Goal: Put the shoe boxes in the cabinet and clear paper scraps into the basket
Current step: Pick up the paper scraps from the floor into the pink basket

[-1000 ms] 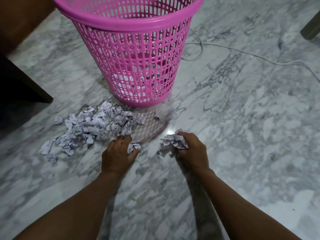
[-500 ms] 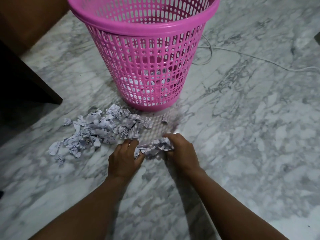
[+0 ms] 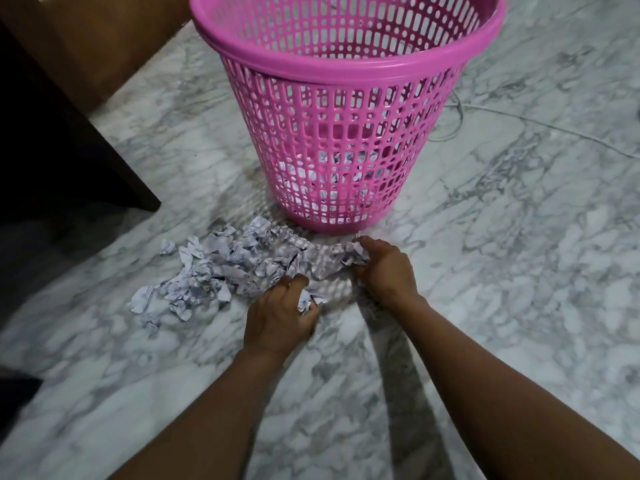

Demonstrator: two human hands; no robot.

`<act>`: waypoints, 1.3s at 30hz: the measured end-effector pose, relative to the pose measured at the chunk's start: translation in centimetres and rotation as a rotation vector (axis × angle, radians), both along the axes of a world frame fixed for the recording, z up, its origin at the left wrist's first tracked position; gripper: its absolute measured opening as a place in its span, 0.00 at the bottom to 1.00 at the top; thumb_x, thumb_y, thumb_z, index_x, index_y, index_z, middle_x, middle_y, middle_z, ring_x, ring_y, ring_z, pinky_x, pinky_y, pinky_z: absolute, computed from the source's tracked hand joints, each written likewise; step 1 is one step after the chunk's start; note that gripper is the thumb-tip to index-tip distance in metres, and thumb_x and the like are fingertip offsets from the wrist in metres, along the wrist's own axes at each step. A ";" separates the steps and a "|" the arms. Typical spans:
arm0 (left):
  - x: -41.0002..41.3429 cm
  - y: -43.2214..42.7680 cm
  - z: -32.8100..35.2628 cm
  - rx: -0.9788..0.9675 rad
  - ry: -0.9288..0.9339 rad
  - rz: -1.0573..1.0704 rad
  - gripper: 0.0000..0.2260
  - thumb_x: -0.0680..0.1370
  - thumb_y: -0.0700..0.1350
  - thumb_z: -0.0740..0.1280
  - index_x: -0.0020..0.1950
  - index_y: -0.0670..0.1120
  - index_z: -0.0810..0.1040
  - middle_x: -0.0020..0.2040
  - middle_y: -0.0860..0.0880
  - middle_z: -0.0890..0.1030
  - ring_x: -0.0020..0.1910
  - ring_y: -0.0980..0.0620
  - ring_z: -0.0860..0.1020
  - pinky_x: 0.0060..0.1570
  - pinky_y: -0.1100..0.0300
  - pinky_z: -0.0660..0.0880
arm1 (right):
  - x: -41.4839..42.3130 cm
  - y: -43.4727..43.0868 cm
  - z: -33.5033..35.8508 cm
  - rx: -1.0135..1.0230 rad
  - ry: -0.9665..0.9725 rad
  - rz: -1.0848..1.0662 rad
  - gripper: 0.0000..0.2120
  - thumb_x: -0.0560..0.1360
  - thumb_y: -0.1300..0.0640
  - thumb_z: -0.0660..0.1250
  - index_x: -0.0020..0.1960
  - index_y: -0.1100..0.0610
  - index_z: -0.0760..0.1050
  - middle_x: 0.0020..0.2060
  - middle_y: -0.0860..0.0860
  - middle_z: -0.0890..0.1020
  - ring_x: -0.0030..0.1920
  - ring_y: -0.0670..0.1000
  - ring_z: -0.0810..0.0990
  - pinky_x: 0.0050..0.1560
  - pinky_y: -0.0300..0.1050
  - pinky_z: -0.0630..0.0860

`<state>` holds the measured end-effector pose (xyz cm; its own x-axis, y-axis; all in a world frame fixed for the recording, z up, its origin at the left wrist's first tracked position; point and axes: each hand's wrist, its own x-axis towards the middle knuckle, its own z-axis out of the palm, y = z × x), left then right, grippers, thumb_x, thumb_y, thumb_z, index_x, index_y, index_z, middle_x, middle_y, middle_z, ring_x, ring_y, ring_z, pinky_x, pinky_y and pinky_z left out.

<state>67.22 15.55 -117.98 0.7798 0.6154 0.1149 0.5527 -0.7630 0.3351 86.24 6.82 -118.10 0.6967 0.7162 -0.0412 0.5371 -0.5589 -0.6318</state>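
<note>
A pink plastic mesh basket (image 3: 346, 67) stands upright on the marble floor, with a few paper scraps visible through its lower wall. A heap of crumpled white paper scraps (image 3: 221, 268) lies on the floor just in front of it and to the left. My left hand (image 3: 280, 313) has its fingers curled round a small scrap at the heap's near edge. My right hand (image 3: 384, 268) grips a bunch of scraps at the heap's right end, close to the basket's base. No shoe box is in view.
A dark wooden furniture piece (image 3: 79, 109) fills the upper left, its corner reaching toward the basket. A thin white cable (image 3: 540, 124) runs across the floor behind the basket on the right. The marble floor (image 3: 519, 271) stretches to the right and toward me.
My right hand has swept its bunch of scraps leftward into the main heap, next to my left hand. The view has come closer to the basket.
</note>
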 end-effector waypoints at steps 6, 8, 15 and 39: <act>-0.3 0.3 1.1 -0.070 -0.133 0.094 0.17 0.69 0.53 0.68 0.53 0.46 0.78 0.41 0.44 0.82 0.37 0.41 0.81 0.31 0.53 0.77 | -0.7 -0.5 0.8 0.086 0.104 -0.093 0.13 0.70 0.51 0.72 0.54 0.47 0.80 0.47 0.51 0.86 0.48 0.55 0.83 0.48 0.47 0.78; -0.8 0.4 1.2 -0.080 -0.159 0.120 0.18 0.68 0.51 0.74 0.54 0.47 0.77 0.43 0.45 0.82 0.37 0.41 0.81 0.31 0.53 0.76 | -1.3 -0.2 1.3 0.124 0.142 -0.091 0.16 0.70 0.50 0.74 0.58 0.47 0.80 0.49 0.51 0.86 0.49 0.54 0.84 0.52 0.49 0.79; -3.8 -1.2 1.2 -0.022 -0.140 0.066 0.21 0.68 0.53 0.67 0.59 0.50 0.79 0.48 0.49 0.83 0.42 0.44 0.82 0.34 0.55 0.79 | -3.3 2.5 2.1 -0.007 0.031 0.180 0.26 0.70 0.53 0.76 0.67 0.48 0.76 0.62 0.51 0.81 0.58 0.52 0.81 0.55 0.42 0.74; -4.0 -2.8 -0.6 -0.086 0.085 0.044 0.10 0.72 0.51 0.71 0.50 0.50 0.76 0.44 0.48 0.76 0.42 0.45 0.78 0.35 0.55 0.71 | -4.8 1.5 1.2 -0.125 0.044 0.125 0.26 0.73 0.53 0.72 0.70 0.50 0.73 0.64 0.54 0.80 0.62 0.56 0.79 0.56 0.43 0.73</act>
